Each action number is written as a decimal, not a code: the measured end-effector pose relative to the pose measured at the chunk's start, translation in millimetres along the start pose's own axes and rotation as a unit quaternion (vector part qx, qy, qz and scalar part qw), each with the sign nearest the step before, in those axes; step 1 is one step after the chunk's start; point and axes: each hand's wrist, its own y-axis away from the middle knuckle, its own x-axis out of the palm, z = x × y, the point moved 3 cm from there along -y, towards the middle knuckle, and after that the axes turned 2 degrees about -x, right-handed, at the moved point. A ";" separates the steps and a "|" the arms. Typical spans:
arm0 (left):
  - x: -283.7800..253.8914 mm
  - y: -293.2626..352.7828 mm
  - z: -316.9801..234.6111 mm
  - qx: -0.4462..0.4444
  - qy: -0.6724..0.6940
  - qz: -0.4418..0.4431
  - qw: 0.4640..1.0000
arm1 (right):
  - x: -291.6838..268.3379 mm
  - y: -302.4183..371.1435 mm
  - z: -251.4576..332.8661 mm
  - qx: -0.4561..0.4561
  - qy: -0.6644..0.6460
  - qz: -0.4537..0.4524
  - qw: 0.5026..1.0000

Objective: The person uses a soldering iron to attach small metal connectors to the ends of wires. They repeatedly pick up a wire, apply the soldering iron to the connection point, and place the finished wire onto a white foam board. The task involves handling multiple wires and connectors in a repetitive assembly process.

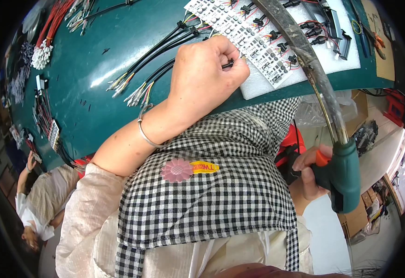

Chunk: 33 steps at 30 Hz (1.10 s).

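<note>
The left hand [202, 72] is over the near edge of the desk [105, 111], fingers curled nearly closed, with a black plug [228, 64] pinched between thumb and fingertips; just beside it lie white boards [258, 48], joined in a slanting strip on a slab of foam [258, 88], with red and black wires along their far side; the right hand [308, 178] is lower, off the desk's edge, its fingers bent around the grip of a green gun [346, 178], some of them at the orange trigger [323, 158]; how tightly it grips I cannot tell, as the gun hides part of it; a worn, curved bar [304, 51] meets the gun's upper end and crosses in front of the foam.

Left of the left hand, black cables [165, 41] lie with their tips fanned toward the near left; farther left are red wires [54, 23] with white ends; pliers [379, 42] with orange handles lie at the far right; a co-worker [49, 197] is at the lower left.
</note>
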 end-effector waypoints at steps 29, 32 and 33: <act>-1.0 8.1 -7.4 0.219 -0.153 -0.055 0.962 | -15.0 19.6 -20.8 0.121 0.007 0.021 0.992; 2.9 7.7 -7.7 0.224 -0.141 -0.059 0.962 | -25.5 27.7 -26.7 0.130 -0.030 0.049 0.990; 2.5 7.9 -8.1 0.219 -0.140 -0.059 0.964 | -27.0 27.0 -27.5 0.136 -0.036 0.063 0.988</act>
